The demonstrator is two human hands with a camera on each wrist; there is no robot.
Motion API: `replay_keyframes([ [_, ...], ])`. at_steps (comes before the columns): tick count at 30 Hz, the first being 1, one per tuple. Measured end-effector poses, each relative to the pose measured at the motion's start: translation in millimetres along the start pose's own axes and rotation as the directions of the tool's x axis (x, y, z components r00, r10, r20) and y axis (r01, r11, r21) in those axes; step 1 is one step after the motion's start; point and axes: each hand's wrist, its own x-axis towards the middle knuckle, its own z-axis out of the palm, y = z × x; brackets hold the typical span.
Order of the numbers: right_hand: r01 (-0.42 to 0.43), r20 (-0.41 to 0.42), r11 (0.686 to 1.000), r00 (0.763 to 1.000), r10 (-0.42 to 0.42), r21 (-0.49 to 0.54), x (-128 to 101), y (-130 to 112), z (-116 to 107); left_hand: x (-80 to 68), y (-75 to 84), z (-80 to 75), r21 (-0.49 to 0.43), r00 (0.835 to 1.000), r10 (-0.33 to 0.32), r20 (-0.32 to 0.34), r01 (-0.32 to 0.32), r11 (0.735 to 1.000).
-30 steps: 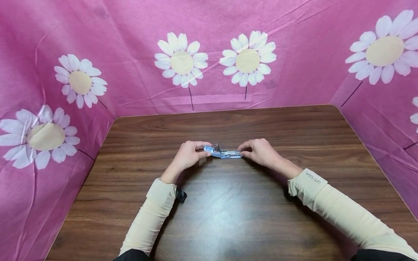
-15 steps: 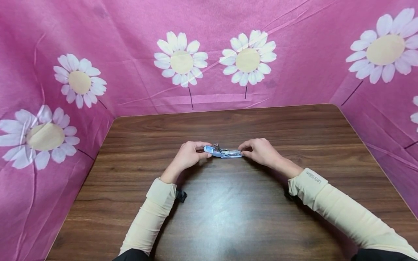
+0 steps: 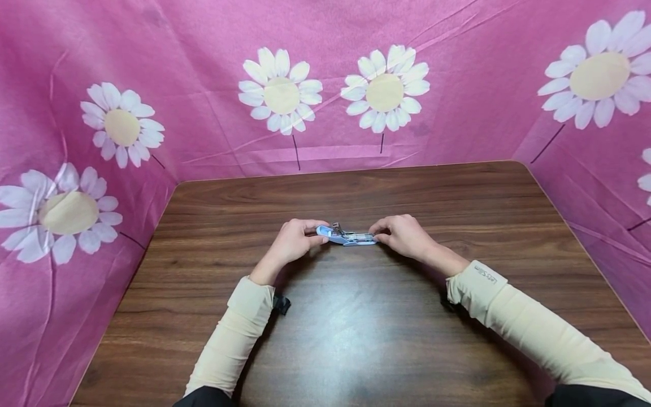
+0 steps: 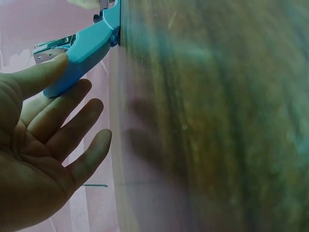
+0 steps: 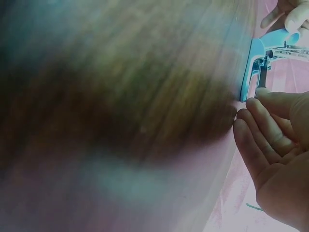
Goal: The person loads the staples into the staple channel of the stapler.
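Observation:
A light blue stapler [image 3: 335, 239] lies folded open on the table, its metal staple channel exposed. My left hand [image 3: 294, 242] pinches the raised blue cover between thumb and forefinger. In the left wrist view the other fingers of that hand spread away below the stapler [image 4: 90, 46]. At the opposite end, my right hand [image 3: 407, 237] has thumb and forefinger together at the tip of the channel. The right wrist view has those fingertips [image 5: 261, 93] against the end of the stapler [image 5: 256, 50]. Whether loose staples sit between them is hidden.
A brown wood-grain table [image 3: 346, 339] carries the work. Pink cloth [image 3: 335, 22] printed with white daisies hangs along its back and both sides. Black straps [image 3: 281, 306] show below the cream sleeves [image 3: 249, 311].
The hands and the stapler keep the same positions. Only a very slight shift of the head view shows.

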Motion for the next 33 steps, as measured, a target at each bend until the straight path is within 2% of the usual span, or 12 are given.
replay_keyframes([
  [7,-0.008,0.001,1.000,1.000,0.008,0.023,1.8,-0.3,0.4,-0.5,1.9,-0.2,0.026,1.000,-0.005,-0.007,0.005,1.000],
  [14,-0.013,0.002,1.000,1.000,0.013,0.026,3.0,0.4,1.6,0.3,3.9,0.4,0.094,0.998,0.054,-0.029,-0.051,0.994],
  [18,-0.013,0.002,0.999,1.000,0.013,0.030,2.4,-0.2,0.9,0.7,7.6,0.3,0.108,0.998,0.063,-0.028,-0.059,0.992],
  [33,-0.028,-0.002,0.999,1.000,0.028,0.037,2.7,0.4,2.8,3.3,19.9,5.5,0.076,0.996,0.080,-0.038,-0.077,0.994],
])
